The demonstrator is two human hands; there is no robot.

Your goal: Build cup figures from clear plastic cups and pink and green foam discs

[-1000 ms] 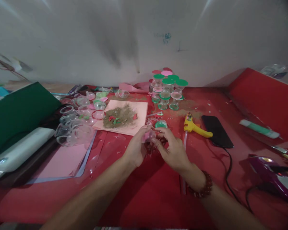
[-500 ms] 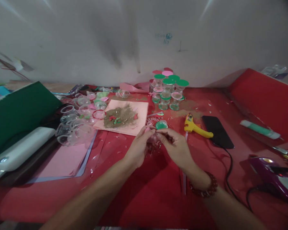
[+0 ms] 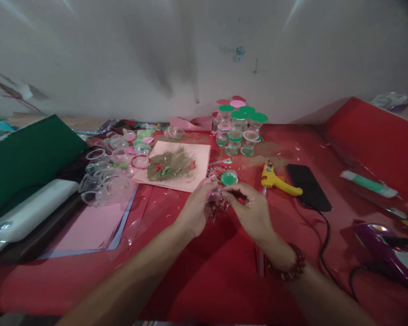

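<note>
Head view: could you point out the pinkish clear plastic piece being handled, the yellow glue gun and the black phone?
Pinkish clear plastic piece [image 3: 215,194]: head view, on its visible side.
Yellow glue gun [image 3: 276,182]: head view, on its yellow body.
Black phone [image 3: 308,186]: head view, mid-face.

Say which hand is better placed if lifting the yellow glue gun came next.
Likely the right hand: it is nearer the yellow glue gun, which lies to its right. The left hand is farther and holds a clear plastic piece, though the right is at it too.
</note>
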